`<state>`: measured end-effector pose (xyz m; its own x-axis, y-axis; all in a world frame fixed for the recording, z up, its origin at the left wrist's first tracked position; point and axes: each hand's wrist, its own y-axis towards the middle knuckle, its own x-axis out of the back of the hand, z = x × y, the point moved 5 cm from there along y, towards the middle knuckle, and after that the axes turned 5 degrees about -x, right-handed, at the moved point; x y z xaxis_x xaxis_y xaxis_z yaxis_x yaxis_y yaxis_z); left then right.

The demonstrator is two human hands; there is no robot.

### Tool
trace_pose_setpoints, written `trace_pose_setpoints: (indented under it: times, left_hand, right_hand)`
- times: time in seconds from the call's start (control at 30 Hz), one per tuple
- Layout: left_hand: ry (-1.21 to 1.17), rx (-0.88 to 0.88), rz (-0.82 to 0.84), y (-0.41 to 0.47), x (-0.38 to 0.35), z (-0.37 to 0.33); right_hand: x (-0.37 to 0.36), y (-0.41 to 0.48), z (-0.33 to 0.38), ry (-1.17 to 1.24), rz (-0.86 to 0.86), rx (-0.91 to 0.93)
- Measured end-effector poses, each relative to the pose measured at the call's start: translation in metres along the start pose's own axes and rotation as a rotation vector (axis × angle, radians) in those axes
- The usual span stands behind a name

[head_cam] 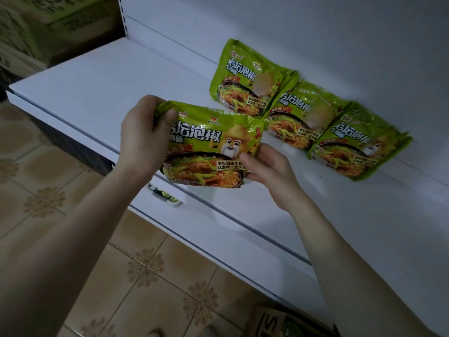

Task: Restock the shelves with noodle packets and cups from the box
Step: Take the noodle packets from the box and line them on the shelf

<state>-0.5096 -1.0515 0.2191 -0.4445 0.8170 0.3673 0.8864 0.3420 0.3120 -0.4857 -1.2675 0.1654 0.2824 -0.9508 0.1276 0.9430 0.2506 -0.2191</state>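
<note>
A green noodle packet hangs in the air above the front part of the white shelf. My left hand grips its upper left corner, thumb on the front. My right hand holds its lower right corner from below. Three rows of the same green packets lean against the shelf's back wall: one row at the left, one in the middle and one at the right. The cardboard box shows only as a corner at the bottom edge.
Stacked cardboard cartons fill the upper left, beyond the shelf's end. A price-tag holder sits on the shelf's front rail. Patterned brown floor tiles lie below. The left half of the shelf surface is bare white.
</note>
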Motion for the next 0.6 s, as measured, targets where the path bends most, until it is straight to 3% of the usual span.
trace_pose_setpoints:
  times: [0.43,0.6]
  left_hand:
    - [-0.042,0.014,0.005,0.020,-0.018,0.026]
    - [0.206,-0.012,0.187,0.004,-0.047,0.073]
  right_hand:
    - [-0.007,0.027,-0.010,-0.055,-0.258,0.033]
    - [0.007,0.058,-0.015,0.003,-0.380,0.075]
